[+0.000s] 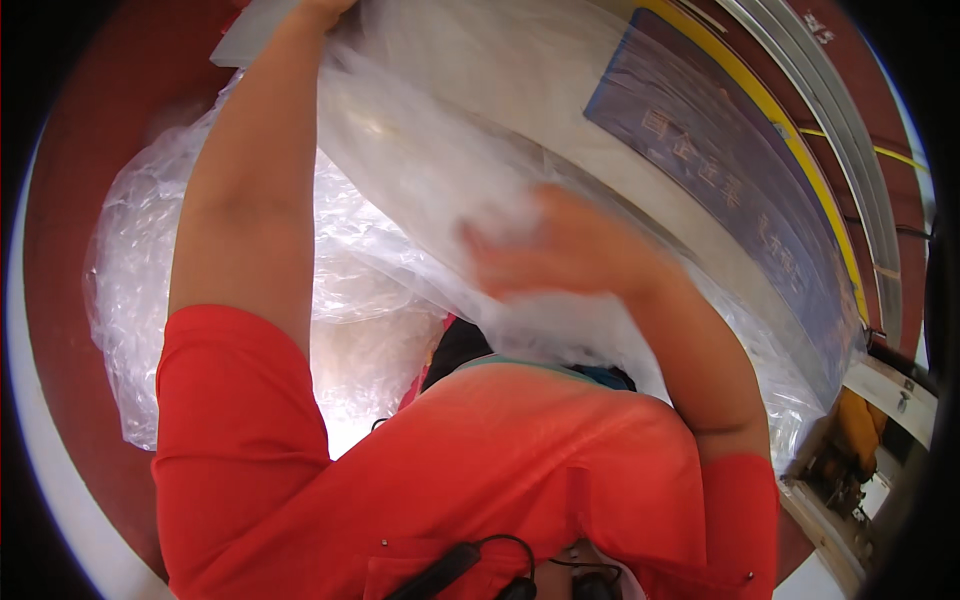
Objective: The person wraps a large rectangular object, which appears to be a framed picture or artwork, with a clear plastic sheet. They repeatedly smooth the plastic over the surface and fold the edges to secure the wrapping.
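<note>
A large sheet of clear plastic film (410, 150) stretches across the upper middle of the head view and hangs in folds toward my body. My right hand (565, 250) is over this film, blurred by motion, with its fingers stretched out and apart. Nothing shows in its grasp, and I cannot tell whether it touches the film. My left arm reaches far forward along the film's left side. Only the edge of my left hand (325, 8) shows at the top of the view, its fingers cut off.
Crumpled clear plastic (150, 260) bulges at the left over a dark red floor (70, 330). On the right, a pale panel with a blue-grey printed area (720, 150) lies under film, bordered by a yellow strip (790, 130) and a metal rail (850, 150). A wooden-edged box (895, 400) stands lower right.
</note>
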{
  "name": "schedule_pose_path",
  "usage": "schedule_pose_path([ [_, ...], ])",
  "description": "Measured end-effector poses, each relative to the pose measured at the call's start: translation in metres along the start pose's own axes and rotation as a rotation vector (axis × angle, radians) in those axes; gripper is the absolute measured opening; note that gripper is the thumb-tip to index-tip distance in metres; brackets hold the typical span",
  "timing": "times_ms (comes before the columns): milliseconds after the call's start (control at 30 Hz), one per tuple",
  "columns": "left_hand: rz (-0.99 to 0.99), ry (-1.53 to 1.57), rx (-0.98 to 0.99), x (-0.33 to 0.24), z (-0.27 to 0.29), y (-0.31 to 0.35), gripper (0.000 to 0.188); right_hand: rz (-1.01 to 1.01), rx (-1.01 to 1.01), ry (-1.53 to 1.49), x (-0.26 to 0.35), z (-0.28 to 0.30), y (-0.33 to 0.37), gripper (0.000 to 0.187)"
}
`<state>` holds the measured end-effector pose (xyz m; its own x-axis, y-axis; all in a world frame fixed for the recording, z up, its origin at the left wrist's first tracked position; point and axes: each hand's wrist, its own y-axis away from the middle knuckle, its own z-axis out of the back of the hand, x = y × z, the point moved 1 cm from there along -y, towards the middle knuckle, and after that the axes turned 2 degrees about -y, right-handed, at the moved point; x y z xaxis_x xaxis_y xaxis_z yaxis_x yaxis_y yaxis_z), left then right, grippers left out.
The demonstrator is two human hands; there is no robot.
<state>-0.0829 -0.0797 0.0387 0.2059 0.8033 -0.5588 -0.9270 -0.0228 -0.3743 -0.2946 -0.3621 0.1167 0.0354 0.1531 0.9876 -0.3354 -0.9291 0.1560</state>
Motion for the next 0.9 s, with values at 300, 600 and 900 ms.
schedule_pose_path([
  [300,0.187,-0.332,-0.041,0.035,-0.006,-0.023,0.046,-0.099,-1.07,0.121,0.044,0.002,0.415,0.023],
  [600,0.165,-0.481,-0.041,0.043,-0.018,-0.028,0.046,-1.087,-1.818,0.759,0.084,-0.113,0.72,0.039],
  [900,0.114,-0.629,-0.041,0.067,-0.008,-0.03,0.036,-1.375,-1.206,1.413,-0.036,-0.015,0.544,0.051],
])
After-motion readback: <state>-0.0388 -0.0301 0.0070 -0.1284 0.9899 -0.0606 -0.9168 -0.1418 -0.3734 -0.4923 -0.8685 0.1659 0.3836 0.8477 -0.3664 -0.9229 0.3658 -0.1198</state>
